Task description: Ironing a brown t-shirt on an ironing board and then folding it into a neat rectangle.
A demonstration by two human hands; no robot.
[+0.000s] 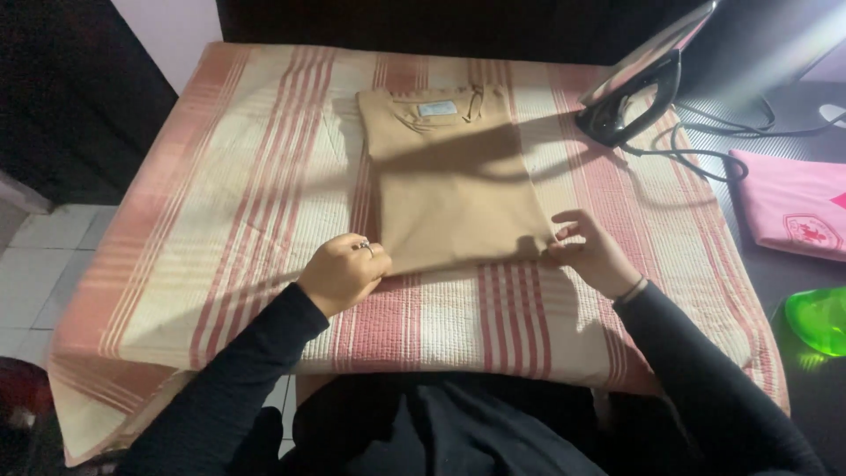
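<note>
The worktop (pixel 220 291), draped in a cream cloth with red stripes, is filling most of the view, and the folded tan shirt (pixel 454 189) is lying at its middle, collar pointing away from the person. Left of the shirt a wide band of bare cloth is running out to the worktop's edge, where the cloth is hanging down over tiled floor; right of the shirt the free strip is narrower. Beyond the shirt's far right corner an iron (pixel 636 88) is standing tilted up on its heel, its cable (pixel 705 154) trailing off the right side. Further right of the shirt a pink garment (pixel 793 207) is being cut off by the frame, and below it a green translucent thing (pixel 820 319) is too cropped to identify. The left hand (pixel 342 271) is resting curled at the shirt's near left corner, its grip half clenched, though whether it is pinching fabric I cannot tell. The right hand (pixel 592 251) is touching the near right corner with fingers bent, its grip on the hem equally unclear.
</note>
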